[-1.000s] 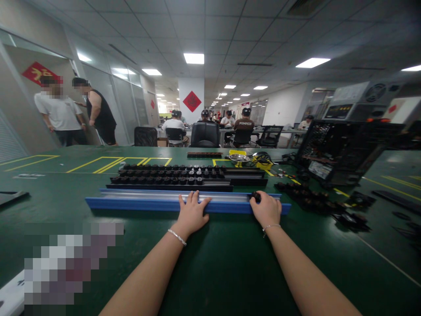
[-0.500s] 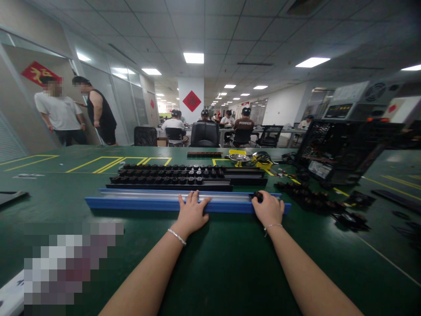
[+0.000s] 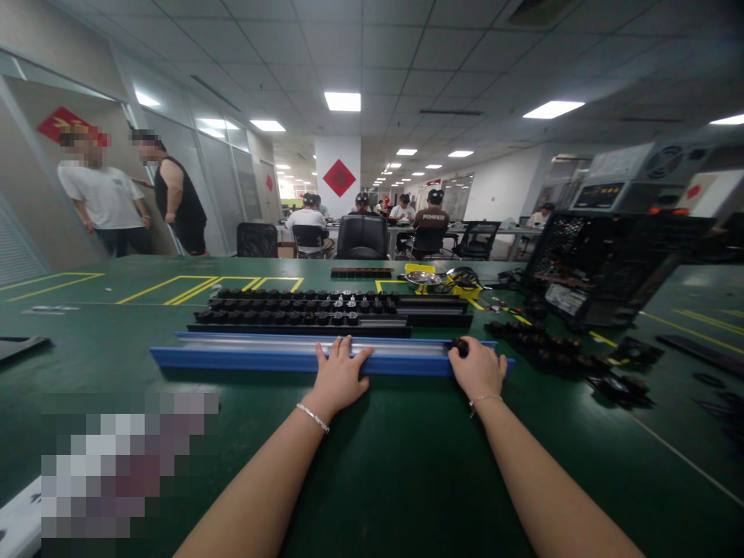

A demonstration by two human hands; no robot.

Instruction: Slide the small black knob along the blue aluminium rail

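A long blue rail point(image 3: 232, 359) with a pale metallic channel lies crosswise on the green table. My left hand point(image 3: 342, 375) rests on its middle with the fingers spread, holding nothing. Near the rail's right end, my right hand point(image 3: 477, 370) is closed round a small black part point(image 3: 460, 346) at the channel. Fingers hide most of that part, so its exact kind does not show. Just behind the blue rail stand black rails point(image 3: 384, 330) carrying rows of black round pieces point(image 3: 279, 317), some with silver tops.
To the right lie a heap of black parts point(image 3: 540, 349) and an opened computer case point(image 3: 587, 271). A metal bowl point(image 3: 422, 277) and cables point(image 3: 463, 279) sit farther back. At the lower left is a blurred-out white object point(image 3: 20, 508). Several people are in the background.
My right hand has shifted slightly to the right along the blue rail with the black part. My left hand has stayed in place.
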